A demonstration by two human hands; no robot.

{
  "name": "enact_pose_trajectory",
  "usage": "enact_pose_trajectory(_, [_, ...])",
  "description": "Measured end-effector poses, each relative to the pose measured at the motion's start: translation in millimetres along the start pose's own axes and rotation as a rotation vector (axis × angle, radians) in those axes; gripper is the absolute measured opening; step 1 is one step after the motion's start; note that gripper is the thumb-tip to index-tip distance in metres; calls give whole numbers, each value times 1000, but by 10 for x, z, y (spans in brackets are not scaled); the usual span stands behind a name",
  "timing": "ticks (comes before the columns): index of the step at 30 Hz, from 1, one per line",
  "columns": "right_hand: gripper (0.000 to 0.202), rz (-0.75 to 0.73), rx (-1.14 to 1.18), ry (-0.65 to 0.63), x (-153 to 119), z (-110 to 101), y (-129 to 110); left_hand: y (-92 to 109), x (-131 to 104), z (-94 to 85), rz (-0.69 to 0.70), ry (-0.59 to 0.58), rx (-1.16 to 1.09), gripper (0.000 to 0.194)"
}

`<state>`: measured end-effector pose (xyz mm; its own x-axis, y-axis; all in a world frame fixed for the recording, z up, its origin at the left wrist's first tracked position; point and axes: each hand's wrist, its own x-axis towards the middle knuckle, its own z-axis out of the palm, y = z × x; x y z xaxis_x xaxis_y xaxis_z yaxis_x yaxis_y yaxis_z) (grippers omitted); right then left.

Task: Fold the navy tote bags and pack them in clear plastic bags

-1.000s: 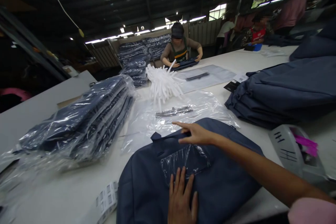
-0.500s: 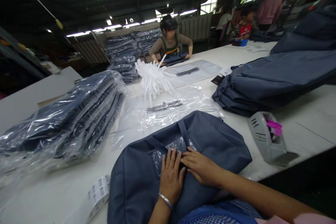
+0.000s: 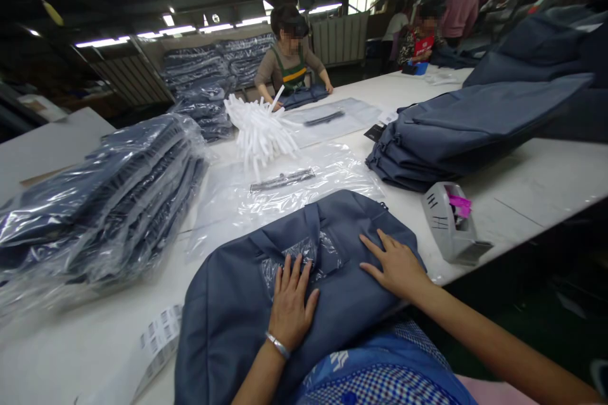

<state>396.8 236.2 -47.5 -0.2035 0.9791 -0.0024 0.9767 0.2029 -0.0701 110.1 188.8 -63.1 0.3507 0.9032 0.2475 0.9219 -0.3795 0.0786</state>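
Observation:
A dark blue bag (image 3: 237,316) lies flat at the table's near edge, its handle strap across a clear plastic piece (image 3: 332,253). My left hand (image 3: 291,304), with a silver bangle at the wrist, rests on the bag and the lower left part of the plastic, fingers spread. On the bag's right side my right hand (image 3: 396,266) lies with fingers apart. Neither hand grips anything. Beyond the bag are clear plastic bags (image 3: 285,193) laid flat, with a bundle of white strips (image 3: 261,130) on them.
Plastic-wrapped bags (image 3: 104,196) are stacked at left, near a label sheet (image 3: 161,335). Unwrapped blue bags (image 3: 465,126) pile up at right, behind a grey tape dispenser (image 3: 451,221). Across the white table (image 3: 565,180), a person (image 3: 289,63) handles blue fabric.
My right hand has moved right across the bag, away from my left hand, and its fingers have spread. My left hand stays on the plastic piece. The view has shifted slightly.

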Motion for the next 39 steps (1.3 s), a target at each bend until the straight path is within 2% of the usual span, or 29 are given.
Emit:
enact_pose_trajectory(3, [63, -1, -55, -94, -287, -188, -17, 3, -126, -28, 55, -23, 24, 62])
enact_pose_trajectory(6, [54, -16, -95, -228, -311, -557, -104, -10, -172, -30, 102, -31, 53, 63])
enact_pose_trajectory(8, [43, -140, -35, -180, -115, -838, -291, -18, -165, -20, 111, -29, 70, 63])
enact_pose_trajectory(10, [36, -375, 163, -35, 231, -1024, -599, -20, -151, -1, 109, -21, 81, 64])
enact_pose_trajectory(11, [35, -514, 317, 14, 436, -1046, -783, -19, -148, 14, 106, -13, 85, 64])
enact_pose_trajectory(12, [31, -633, 481, 30, 644, -1011, -971, -19, -148, 32, 103, -6, 88, 65])
enact_pose_trajectory(14, [26, -793, 771, -50, 1009, -776, -1318, -32, -161, 70, 101, 8, 87, 65])
enact_pose_trajectory(16, [31, -771, 899, -153, 1239, -407, -1569, -79, -183, 81, 105, 21, 62, 64])
enact_pose_trajectory(18, [30, -724, 890, -114, 1311, -42, -1702, -168, -193, 14, 169, 15, -34, 60])
enact_pose_trajectory(20, [27, -730, 847, -28, 1268, 212, -1744, -297, -142, -161, 210, -34, -218, 50])
enact_pose_trajectory(22, [26, -775, 811, 5, 1185, 326, -1749, -468, 28, -399, 102, -75, -415, 38])
enact_pose_trajectory(24, [23, -799, 774, -1, 1123, 341, -1753, -684, 348, -590, -110, -38, -510, 29])
enact_pose_trajectory(26, [19, -787, 757, 1, 1101, 314, -1767, -935, 783, -623, -205, -30, -509, 25])
enact_pose_trajectory(28, [18, -774, 771, 3, 1107, 286, -1779, -1195, 1246, -469, -204, -119, -460, 23])
enact_pose_trajectory(30, [17, -771, 792, -4, 1119, 269, -1782, -1434, 1650, -188, -148, -222, -444, 20])
enact_pose_trajectory(32, [16, -765, 804, -14, 1122, 264, -1778, -1630, 1938, 120, -99, -311, -431, 30])
enact_pose_trajectory(35, [15, -755, 823, -33, 1113, 265, -1770, -1828, 2144, 461, -73, -415, -425, 37])
enact_pose_trajectory(37, [14, -750, 843, -48, 1109, 264, -1768, -1905, 2181, 564, -80, -459, -431, 29])
enact_pose_trajectory(39, [13, -744, 861, -59, 1111, 259, -1767, -1951, 2194, 580, -87, -477, -442, 20])
